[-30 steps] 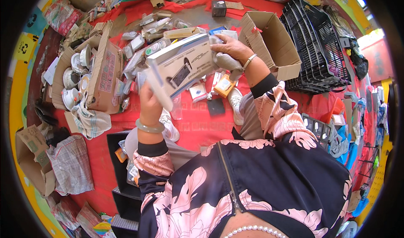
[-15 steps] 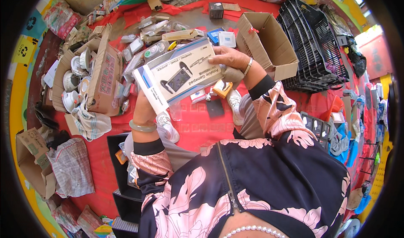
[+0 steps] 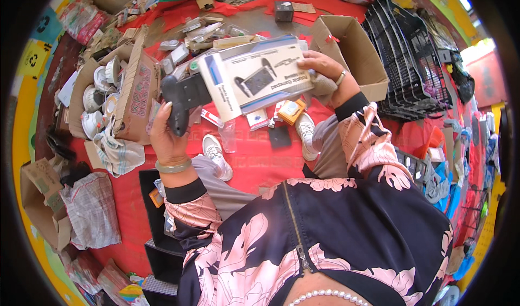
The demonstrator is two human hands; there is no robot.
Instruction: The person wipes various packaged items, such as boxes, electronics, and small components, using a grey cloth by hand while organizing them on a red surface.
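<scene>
White box (image 3: 259,77) (long, printed) sits clamped in the right hand (image 3: 324,67), left hand (image 3: 169,130) gripping a black controller (image 3: 181,101).

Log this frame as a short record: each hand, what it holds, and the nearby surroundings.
left hand: grips a black plastic gadget pulled partly out of the box
right hand: holds the flat white and grey cardboard product box by its far end
beyond box: open brown cardboard carton
below: red floor mat, white sneakers
</scene>
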